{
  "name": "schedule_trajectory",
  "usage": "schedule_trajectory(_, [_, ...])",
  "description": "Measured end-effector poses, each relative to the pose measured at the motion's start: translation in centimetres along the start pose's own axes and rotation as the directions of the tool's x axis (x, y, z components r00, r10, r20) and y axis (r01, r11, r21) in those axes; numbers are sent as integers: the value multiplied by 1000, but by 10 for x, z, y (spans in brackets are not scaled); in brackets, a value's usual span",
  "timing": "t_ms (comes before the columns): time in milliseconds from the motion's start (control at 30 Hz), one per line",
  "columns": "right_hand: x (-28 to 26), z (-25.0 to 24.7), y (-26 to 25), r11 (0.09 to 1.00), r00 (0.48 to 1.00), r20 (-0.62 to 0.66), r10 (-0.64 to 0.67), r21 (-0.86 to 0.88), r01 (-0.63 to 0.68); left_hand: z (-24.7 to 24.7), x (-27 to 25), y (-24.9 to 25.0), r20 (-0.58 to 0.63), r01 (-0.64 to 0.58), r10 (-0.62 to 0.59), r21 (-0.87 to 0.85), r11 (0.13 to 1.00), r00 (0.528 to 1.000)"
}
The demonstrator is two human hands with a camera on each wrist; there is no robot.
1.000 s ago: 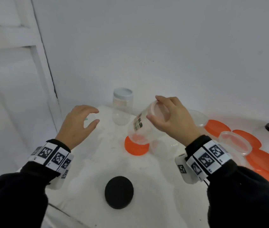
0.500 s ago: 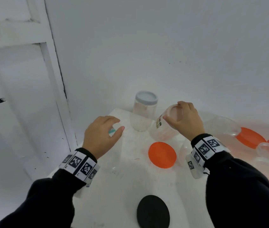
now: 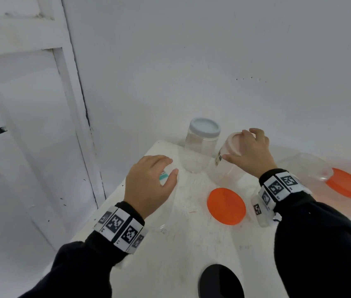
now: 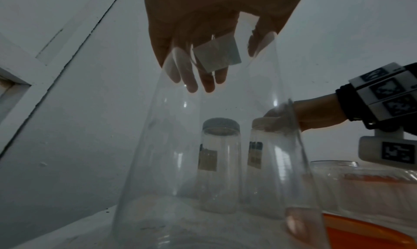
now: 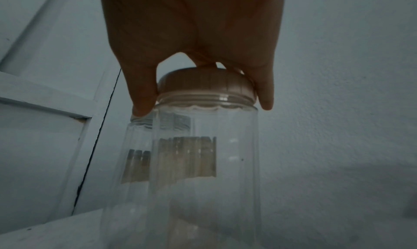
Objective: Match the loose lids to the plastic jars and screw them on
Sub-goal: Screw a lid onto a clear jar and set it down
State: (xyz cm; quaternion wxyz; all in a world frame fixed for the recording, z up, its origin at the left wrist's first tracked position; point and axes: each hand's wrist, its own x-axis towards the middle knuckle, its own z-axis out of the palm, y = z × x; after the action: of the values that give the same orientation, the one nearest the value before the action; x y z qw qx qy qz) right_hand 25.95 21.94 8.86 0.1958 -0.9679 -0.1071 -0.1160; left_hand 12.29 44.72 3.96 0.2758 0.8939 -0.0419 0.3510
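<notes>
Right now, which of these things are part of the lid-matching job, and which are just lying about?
Part of the job:
- pink-lidded jar, gripped by the right hand
- open clear jar under the left hand
- loose orange lid
- loose black lid
- grey-lidded jar, already capped

Just there:
- white table
- door frame

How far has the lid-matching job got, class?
Done: the clear jar with the pale grey lid. In hand: the right hand grips the pink lid on a second clear jar. Left: the open jar under the left hand; loose round orange lid.
</notes>
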Motion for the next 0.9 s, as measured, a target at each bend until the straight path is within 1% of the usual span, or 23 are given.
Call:
schedule_trajectory(100, [3, 2, 1, 999, 999, -8, 32, 40, -32, 1, 1, 0, -11, -4, 4, -11, 1000, 1000])
schedule_trajectory(300, [11, 11, 12, 999, 1000, -19, 18, 44, -18, 3, 0, -3, -28, -18, 18, -16, 1000, 999])
schedule_trajectory(533, [11, 19, 17, 996, 994, -105, 5, 91, 4, 3, 1, -3, -31, -18, 18, -4, 1000, 999])
schedule_trajectory(633, [11, 22, 16, 994, 992, -122, 14, 107, -1, 3, 1, -3, -33, -19, 19, -8, 1000, 999])
schedule_trajectory(733, [13, 20, 14, 996, 994, -105, 20, 93, -10, 3, 1, -3, -30, -22, 21, -20, 1000, 999])
schedule_trajectory(900, [9, 11, 12, 999, 999, -22, 42, 35, -41, 3, 1, -3, -24, -24, 23, -22, 999, 999])
